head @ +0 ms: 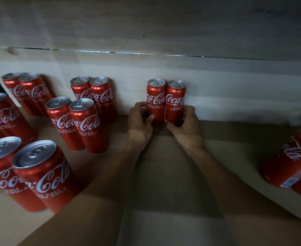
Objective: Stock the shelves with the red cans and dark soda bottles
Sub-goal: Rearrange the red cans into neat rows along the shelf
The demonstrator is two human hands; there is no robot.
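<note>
The step in hand looks to be the setting of a fresh pair of cans at the back of the shelf. The left hand curls its fingers and thumb round the lower half of a slim red aluminium can with a silver top. The right hand grips a second red can of the same make in the same way. The two cans stand upright and touch side by side on the pale wooden shelf board, close against the pale wooden back panel; whether they touch it I cannot tell. To the left more red cans stand in pairs: a back pair near the panel, a middle pair in front of it, a far-left pair, and a near pair by the front edge. At the right edge the cut-off cans lean into view. No dark soda bottles show here. The held pair seems placed or nearly so. The next move calls for loosening both grips without tipping the tall, narrow cans, then drawing the arms back along the bare lane between the groups to fetch the next pair for the spot in front.
</note>
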